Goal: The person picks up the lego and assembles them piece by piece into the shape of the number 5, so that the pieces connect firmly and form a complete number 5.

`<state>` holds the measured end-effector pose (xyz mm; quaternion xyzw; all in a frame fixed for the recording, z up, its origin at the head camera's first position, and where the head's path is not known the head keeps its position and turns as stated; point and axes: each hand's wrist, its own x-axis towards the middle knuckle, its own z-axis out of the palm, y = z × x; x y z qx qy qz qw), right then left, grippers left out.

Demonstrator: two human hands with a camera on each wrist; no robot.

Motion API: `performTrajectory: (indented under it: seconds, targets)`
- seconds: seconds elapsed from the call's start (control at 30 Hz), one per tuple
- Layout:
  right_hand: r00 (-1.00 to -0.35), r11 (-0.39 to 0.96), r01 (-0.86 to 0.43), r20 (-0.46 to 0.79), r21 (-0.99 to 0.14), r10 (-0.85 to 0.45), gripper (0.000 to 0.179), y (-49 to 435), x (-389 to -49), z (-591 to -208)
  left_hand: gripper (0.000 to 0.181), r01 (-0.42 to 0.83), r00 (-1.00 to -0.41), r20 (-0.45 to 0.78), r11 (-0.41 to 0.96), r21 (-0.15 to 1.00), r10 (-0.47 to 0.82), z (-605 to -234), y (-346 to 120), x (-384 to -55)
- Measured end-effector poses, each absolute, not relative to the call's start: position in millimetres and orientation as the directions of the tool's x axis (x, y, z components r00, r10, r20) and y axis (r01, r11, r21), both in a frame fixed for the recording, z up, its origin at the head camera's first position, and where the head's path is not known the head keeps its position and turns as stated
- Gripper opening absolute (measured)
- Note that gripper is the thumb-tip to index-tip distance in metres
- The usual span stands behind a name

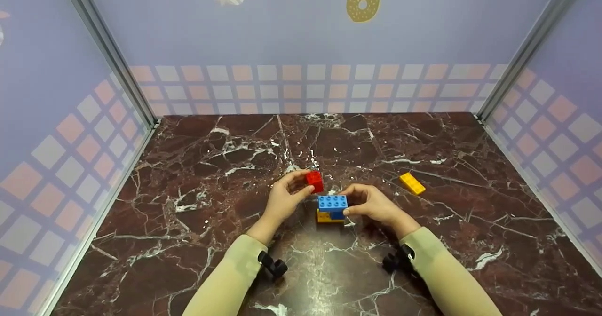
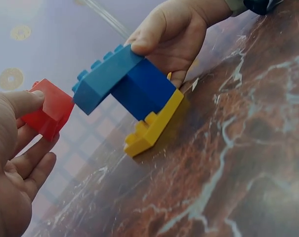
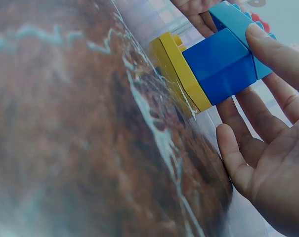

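Note:
Between thumb and fingers, my left hand [image 1: 284, 196] pinches a red building brick [image 1: 314, 181], held up to the left of a small stack. My right hand [image 1: 374, 205] grips the stack's right end. On top of that stack is a light blue brick [image 1: 332, 202] with studs upward. A darker blue brick [image 2: 144, 89] sits beneath its right part, and a flat yellow brick [image 2: 156, 126] forms the base on the table. In the left wrist view a gap shows between the light blue and yellow bricks. The red brick appears close to the light blue one's left end.
A separate yellow brick [image 1: 412, 184] lies on the marbled table [image 1: 211, 184], to the right beyond my right hand. Patterned panels [image 1: 310, 34] enclose the table at the back and both sides.

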<state>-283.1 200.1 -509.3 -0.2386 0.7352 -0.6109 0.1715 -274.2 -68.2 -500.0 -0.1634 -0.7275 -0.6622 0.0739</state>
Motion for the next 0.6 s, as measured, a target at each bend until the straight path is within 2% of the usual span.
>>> performTrajectory:
  seconds: [0.6]
  targets:
    - [-0.828,0.161,-0.152,0.036,-0.975,-0.559,0.041,200,-283,-509,0.040,0.386,-0.892,0.344,0.095,0.918,0.294,-489,-64,-263]
